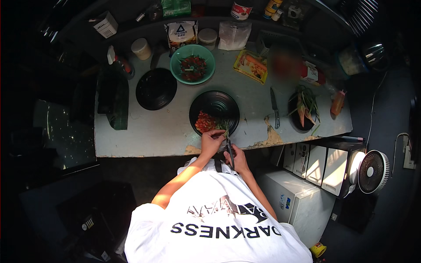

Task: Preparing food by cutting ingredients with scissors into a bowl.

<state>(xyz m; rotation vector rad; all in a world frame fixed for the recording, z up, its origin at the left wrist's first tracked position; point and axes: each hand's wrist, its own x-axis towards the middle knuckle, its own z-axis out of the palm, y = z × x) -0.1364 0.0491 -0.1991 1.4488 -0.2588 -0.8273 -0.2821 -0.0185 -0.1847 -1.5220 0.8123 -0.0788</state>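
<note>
A black plate point(215, 100) lies before me with chopped red pieces point(204, 122) at its left and green bits near its lower right. Over the plate's near rim my left hand point(212, 140) pinches a small green stalk point(226, 131). My right hand point(237, 159) is closed around dark-handled scissors point(229, 146), blades pointing up at the stalk beside my left fingers. Beyond the plate stands a green bowl point(211, 74) holding cut red and green pieces. A kitchen knife point(274, 105) lies to the right, near a dark plate point(294, 123) with green-leafed, pale-stemmed produce point(301, 108).
A second black plate point(156, 88) lies at the left. Along the back stand a lidded tub point(141, 49), bags, and a yellow packet point(245, 70) under a carrot. An orange squeeze bottle point(337, 102) stands right. The table's front edge point(148, 155) is close to my body.
</note>
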